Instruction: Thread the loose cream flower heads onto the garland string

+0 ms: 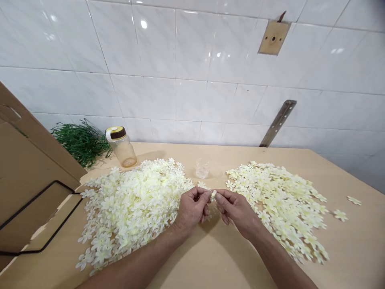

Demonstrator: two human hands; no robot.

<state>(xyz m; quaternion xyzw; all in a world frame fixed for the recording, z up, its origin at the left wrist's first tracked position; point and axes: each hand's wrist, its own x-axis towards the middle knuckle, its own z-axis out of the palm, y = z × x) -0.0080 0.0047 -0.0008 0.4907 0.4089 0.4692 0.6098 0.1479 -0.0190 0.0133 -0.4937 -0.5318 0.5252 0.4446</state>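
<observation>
The left hand (pixel 191 210) and right hand (pixel 239 210) are being held together. One white flower (pixel 213 195) is being pinched by both sets of closed fingertips.

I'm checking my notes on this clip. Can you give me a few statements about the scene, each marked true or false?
1. The left hand and right hand pinch one small white flower between their fingertips. True.
2. The bottle lies on its side in the right flower pile. False: it stands behind the left flower pile, near the tiled wall.
3. A small clear cup stands on the table between the two piles. True.
4. The green foliage lies at the table's right edge. False: it lies at the far left, beside the cardboard box.
</observation>
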